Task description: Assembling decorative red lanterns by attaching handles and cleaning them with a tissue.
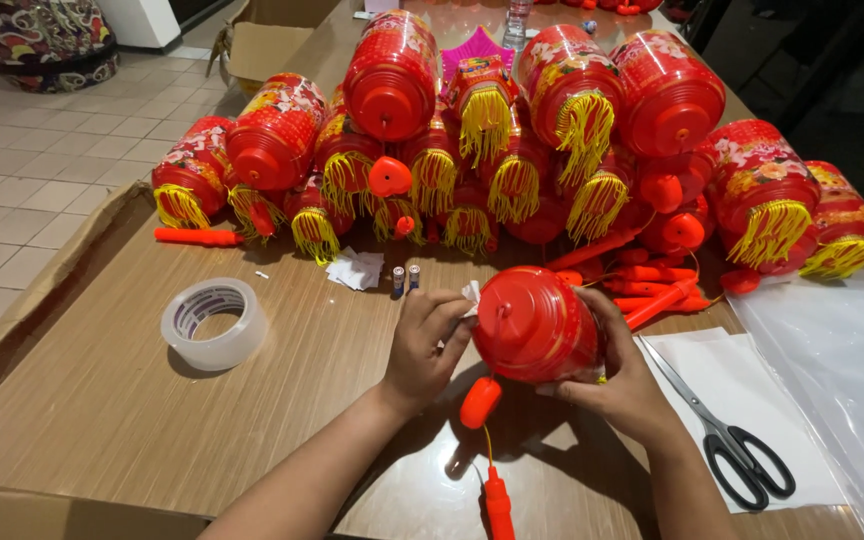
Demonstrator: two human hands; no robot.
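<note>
Nearest the camera, an orange plastic handle stick (498, 508) lies on the wood-grain table (102, 420), joined by a thin cord to an orange bulb-shaped fitting (479, 402) that hangs below a red cylindrical plastic lantern (534, 325). The lantern is held just above the table's near middle, tipped on its side with its round end cap turned toward the camera, apparently so that the cap can be worked on. The right hand (620, 385) is cupped under and around the lantern's body, fingers closed on it to steady it. The left hand (426, 345) is pressed against the lantern's left edge, its fingertips pinched together on a small white scrap of paper or tape (471, 293). To the right, black-handled scissors (727, 430) rest on a white sheet (752, 420) beside a clear plastic film (842, 370); to the left, a roll of clear tape (214, 322) sits within reach. Beyond the hands, two small batteries (405, 278) stand beside white paper scraps (356, 268). Farther back, many like lanterns with yellow tassels (512, 120) are heaped together, seemingly set out of the way, with loose orange sticks (642, 285) beside them.
</note>
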